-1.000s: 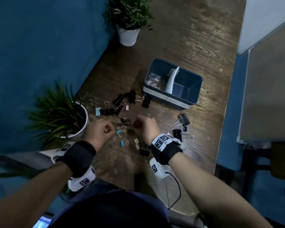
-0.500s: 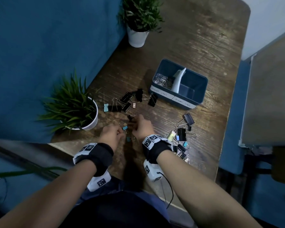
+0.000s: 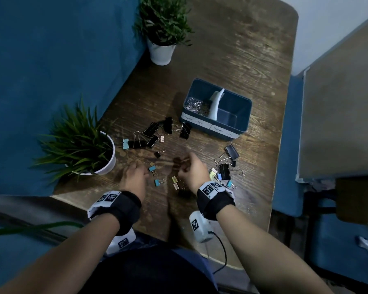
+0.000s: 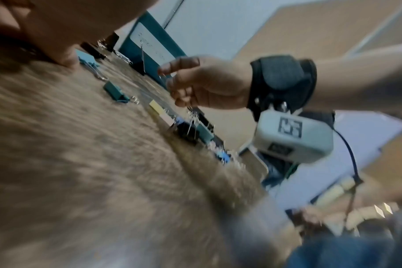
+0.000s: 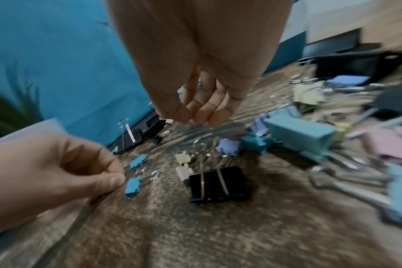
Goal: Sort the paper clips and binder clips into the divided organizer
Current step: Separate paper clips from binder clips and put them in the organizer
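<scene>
The blue divided organizer (image 3: 238, 132) stands at mid-table. Its left compartment holds a pile of silver paper clips (image 3: 197, 106); the right compartment (image 3: 229, 118) holds nothing. Binder clips lie scattered on the wood: black ones (image 3: 151, 134), a mixed heap (image 3: 223, 174), and two small blue ones (image 3: 157, 182) (image 5: 132, 186). My right hand (image 3: 190, 167) (image 5: 202, 101) hovers above a black binder clip (image 5: 216, 185), fingers curled, a bit of silver wire showing between them. My left hand (image 3: 135, 174) (image 5: 80, 172) rests low on the table, thumb against forefinger beside the small blue clips; nothing pinched shows.
Two potted plants in white pots stand along the blue wall, one (image 3: 102, 160) close to my left hand, one (image 3: 160, 54) at the back. The table's near edge (image 3: 83, 199) lies just behind my wrists. A blue chair (image 3: 289, 187) sits right of the table.
My left hand has dropped from beside the right hand down to the table by the small blue clips. The right hand stays curled over the same spot.
</scene>
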The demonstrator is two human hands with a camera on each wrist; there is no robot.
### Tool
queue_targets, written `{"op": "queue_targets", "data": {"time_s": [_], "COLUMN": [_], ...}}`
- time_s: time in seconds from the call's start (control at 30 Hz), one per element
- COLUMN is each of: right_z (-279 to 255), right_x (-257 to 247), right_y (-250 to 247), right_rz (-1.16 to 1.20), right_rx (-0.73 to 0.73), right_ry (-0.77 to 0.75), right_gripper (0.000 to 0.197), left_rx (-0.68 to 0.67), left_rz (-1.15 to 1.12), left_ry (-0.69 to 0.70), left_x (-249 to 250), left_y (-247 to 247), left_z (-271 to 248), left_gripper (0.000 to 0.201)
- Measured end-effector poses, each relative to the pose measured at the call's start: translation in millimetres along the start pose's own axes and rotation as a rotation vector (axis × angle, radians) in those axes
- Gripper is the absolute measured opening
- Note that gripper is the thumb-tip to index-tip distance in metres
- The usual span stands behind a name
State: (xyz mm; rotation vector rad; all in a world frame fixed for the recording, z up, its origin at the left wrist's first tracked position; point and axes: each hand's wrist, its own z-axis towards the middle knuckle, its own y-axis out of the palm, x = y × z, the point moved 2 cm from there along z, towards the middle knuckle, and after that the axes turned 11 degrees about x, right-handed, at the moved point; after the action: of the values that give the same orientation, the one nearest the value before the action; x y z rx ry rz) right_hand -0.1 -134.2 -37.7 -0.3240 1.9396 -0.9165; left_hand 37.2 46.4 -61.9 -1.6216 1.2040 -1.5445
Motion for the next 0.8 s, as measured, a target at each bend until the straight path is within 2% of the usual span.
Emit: {"op": "queue_targets", "data": {"time_s": [0.13, 0.27, 0.33, 0.47, 0.53, 0.6, 0.8], "right_z": [-4, -2, 2, 8, 11, 14, 20], "right_x": [5, -1, -5, -9, -12, -15, -23], "right_y": [-5, -10, -15, -23, -25, -25, -28], "right_rz": [0.052, 0.095, 0.129, 0.146, 0.145, 0.143, 0.181], "right_rx": [0.037, 0.049, 0.06, 0.111, 0.106, 0.094, 0.165], "right_ry": [-0.014, -0.074, -0.099, -0.121, -0.116, -0.115, -0.11], "right_gripper": [0.029, 0.027, 0.026, 0.023, 0.023, 0.024, 0.022], "left_rx": [-0.009, -0.101, -0.057, 0.016, -0.011, -0.041, 0.005], "left_rz": [0.053, 0.181, 0.189, -0.069, -0.141, -0.139, 0.042], "left_ry": [-0.039, 0.052, 0.077, -0.009, -0.07, -0.061, 0.061], "left_x": [4, 10, 4, 6, 7, 7, -2], "left_y": [-2, -3, 0, -10, -12, -9, 1], "left_z": [-1, -8, -8, 9, 22, 29, 30], "left_gripper": [0.01, 0.019, 0.024, 0.013, 0.005, 0.012, 0.006]}}
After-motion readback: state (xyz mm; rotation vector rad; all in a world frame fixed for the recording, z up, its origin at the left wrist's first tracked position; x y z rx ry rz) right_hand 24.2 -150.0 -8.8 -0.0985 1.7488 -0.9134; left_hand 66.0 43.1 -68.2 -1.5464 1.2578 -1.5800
